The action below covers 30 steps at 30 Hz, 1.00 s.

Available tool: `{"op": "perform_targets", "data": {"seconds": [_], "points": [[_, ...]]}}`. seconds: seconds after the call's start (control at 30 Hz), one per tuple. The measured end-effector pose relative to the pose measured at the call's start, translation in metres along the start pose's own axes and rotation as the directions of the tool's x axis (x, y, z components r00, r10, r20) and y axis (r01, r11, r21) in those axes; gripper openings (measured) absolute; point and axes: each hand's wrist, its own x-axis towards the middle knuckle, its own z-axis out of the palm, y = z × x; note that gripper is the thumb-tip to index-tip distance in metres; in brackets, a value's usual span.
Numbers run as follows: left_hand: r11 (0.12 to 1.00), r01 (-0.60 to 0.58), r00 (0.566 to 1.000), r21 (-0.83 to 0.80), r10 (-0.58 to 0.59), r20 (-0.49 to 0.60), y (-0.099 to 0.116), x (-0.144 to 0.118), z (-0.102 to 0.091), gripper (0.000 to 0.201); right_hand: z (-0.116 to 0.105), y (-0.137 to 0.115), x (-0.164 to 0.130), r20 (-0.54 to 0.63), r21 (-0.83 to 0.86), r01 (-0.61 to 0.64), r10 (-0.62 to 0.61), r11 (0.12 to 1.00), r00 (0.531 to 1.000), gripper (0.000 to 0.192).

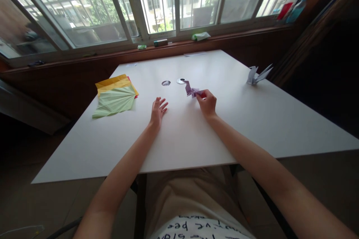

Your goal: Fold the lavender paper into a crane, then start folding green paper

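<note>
Nearest is a pale cloth garment printed with dark lettering (196, 226), below the front edge of a smooth white table (182, 145). Both bare forearms reach in over the tabletop. The left hand (158, 112) is empty, its fingers loosely spread and pointing up and to the right. The right hand (208, 104) pinches one end of a small purple folded-paper figure (192, 91) between thumb and fingertips. The figure extends leftward from that grip, in front of the two hands and closer to the right one, well apart from the left fingers; whether it touches the table I cannot tell.

To the left lies a pale green sheet of fan-creased paper (113, 101), overlapping a flat yellow-orange paper sheet (110, 82), with a red paper edge (136, 96) showing beneath. Beyond the hands are two small round discs, one dark and silvery (166, 83), the other white with a black spot (181, 81), the latter just behind the figure. Far right stands a greyish-white folded-paper bird (254, 77). Past the table, a brown windowsill (179, 47) runs beneath barred windows (157, 3).
</note>
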Motion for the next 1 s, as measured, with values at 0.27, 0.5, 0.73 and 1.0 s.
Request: {"op": "perform_targets", "data": {"seconds": [0.27, 0.5, 0.73, 1.0], "points": [[0.998, -0.020, 1.000, 0.063, 0.021, -0.006, -0.003, -0.001, 0.000, 0.038, -0.027, 0.007, 0.005, -0.004, 0.055, 0.215, -0.215, 0.975, 0.977, 0.011], [0.985, 0.006, 0.984, 0.173, -0.036, 0.175, -0.001, -0.011, 0.007, 0.036, -0.045, -0.009, -0.021, 0.080, 0.171, 0.374, -0.392, 0.911, 0.917, 0.007], [0.992, 0.082, 0.949, 0.101, -0.109, 0.296, 0.002, -0.018, 0.012, 0.047, -0.038, -0.029, -0.040, 0.298, 0.352, 0.429, -0.534, 0.832, 0.791, 0.005], [0.985, 0.144, 0.908, 0.094, -0.169, 0.383, 0.017, -0.028, 0.017, 0.049, -0.031, -0.030, -0.044, 0.409, 0.390, 0.259, -0.419, 0.883, 0.811, 0.009]]}}
